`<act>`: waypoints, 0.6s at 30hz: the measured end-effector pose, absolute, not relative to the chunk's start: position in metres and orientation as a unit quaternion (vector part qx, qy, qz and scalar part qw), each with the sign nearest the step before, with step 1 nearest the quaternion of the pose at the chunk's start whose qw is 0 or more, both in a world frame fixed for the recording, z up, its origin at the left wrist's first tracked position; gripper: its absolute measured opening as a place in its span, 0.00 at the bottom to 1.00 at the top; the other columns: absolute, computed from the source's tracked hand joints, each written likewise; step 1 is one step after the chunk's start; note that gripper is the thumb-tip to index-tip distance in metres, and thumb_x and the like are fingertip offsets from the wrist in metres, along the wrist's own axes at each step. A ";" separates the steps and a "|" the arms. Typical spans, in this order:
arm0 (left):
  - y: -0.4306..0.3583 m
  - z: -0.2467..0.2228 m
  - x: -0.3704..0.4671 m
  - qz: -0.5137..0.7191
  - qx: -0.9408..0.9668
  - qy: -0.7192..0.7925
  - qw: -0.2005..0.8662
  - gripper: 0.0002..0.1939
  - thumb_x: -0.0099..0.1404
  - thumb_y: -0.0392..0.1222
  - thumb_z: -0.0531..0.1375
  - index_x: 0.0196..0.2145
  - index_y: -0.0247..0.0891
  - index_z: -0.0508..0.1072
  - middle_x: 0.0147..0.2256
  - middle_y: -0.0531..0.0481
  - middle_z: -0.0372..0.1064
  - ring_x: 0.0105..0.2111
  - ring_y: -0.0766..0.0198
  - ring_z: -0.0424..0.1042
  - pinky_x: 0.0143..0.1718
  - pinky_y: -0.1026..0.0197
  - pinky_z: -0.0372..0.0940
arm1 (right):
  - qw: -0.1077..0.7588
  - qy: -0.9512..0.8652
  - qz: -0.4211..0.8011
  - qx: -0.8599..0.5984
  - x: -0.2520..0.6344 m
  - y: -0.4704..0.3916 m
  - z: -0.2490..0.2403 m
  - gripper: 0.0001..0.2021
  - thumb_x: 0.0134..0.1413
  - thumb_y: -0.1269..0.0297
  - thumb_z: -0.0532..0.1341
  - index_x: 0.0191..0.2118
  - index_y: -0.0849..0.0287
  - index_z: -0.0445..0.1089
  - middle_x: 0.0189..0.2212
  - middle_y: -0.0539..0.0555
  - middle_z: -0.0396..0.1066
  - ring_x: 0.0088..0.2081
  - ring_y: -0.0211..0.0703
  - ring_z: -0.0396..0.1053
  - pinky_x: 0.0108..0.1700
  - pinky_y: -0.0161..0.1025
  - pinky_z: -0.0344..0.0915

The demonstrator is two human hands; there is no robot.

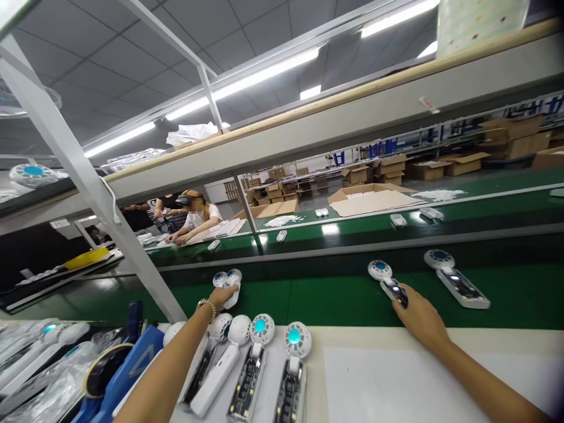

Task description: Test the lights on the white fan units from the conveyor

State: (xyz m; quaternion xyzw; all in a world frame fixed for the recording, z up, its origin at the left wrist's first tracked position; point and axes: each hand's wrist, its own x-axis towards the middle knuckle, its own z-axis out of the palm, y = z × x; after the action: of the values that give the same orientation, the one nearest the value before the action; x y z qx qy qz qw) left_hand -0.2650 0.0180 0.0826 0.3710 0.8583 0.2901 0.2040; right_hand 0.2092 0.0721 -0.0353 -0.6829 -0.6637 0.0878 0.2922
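My left hand (222,297), beaded bracelet (207,304) at the wrist, is closed on a pair of white round-headed devices (233,277) over the green belt (308,302); whether they touch the belt there I cannot tell. My right hand (420,317) has its fingers together on the lower end of an open-cased device (389,284), circuit board exposed, its round head pointing away from me and to the left. Just beyond that grip, to its right, a larger open device (462,288) lies on the belt, board also exposed. Nearer me than the left grip, and to its right, two open units (247,382) with lit blue centres lie on the worktop (316,376); beside them is a closed white unit (215,382), back up, with a further open unit (200,369) to its left. A blue tape dispenser (141,358) stands to the left of my left forearm. A white sheet (374,382) lies on my side of the right grip. Beyond both grips, small white housings (398,220) are spaced along the far green surface, and farther left, a person (198,220) reaches over white parts.
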 end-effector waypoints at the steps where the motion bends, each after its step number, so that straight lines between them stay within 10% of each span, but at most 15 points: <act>1: 0.016 0.087 -0.257 0.304 0.364 0.849 0.233 0.18 0.58 0.51 0.57 0.36 0.30 0.66 0.33 0.41 0.66 0.35 0.53 0.68 0.31 0.54 0.65 | 0.300 -0.662 0.086 -0.681 0.211 0.072 -0.037 0.22 0.52 0.60 0.48 0.52 0.62 0.59 0.42 0.61 0.69 0.40 0.55 0.67 0.37 0.44 0.64; 9: -0.014 0.112 -0.122 0.401 0.451 0.647 0.465 0.23 0.53 0.55 0.58 0.38 0.32 0.67 0.32 0.45 0.66 0.32 0.60 0.67 0.29 0.61 0.65 | 0.462 -0.675 0.034 -0.575 0.210 0.052 -0.038 0.20 0.51 0.62 0.50 0.48 0.68 0.63 0.49 0.70 0.61 0.53 0.63 0.55 0.52 0.56 0.52; 14: -0.048 0.102 -0.032 0.374 0.517 0.552 0.537 0.19 0.49 0.51 0.60 0.28 0.29 0.71 0.23 0.48 0.63 0.22 0.67 0.61 0.21 0.66 0.54 | 0.515 -0.532 0.588 -0.327 0.156 -0.007 -0.023 0.26 0.54 0.46 0.49 0.55 0.53 0.54 0.52 0.61 0.62 0.44 0.52 0.68 0.48 0.52 0.61; 18: -0.069 0.079 -0.002 0.329 0.521 0.509 0.601 0.14 0.46 0.44 0.62 0.27 0.29 0.71 0.22 0.51 0.63 0.22 0.68 0.61 0.22 0.66 0.52 | 0.501 -0.374 0.740 -0.250 0.131 -0.033 -0.018 0.22 0.47 0.46 0.57 0.42 0.58 0.68 0.40 0.58 0.72 0.43 0.53 0.69 0.46 0.49 0.62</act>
State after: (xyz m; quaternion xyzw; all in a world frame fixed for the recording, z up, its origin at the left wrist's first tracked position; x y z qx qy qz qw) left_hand -0.0017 -0.0688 0.0794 0.5210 0.5093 0.3286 0.6010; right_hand 0.1313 -0.0334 -0.0178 -0.2497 -0.3739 0.7397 0.5007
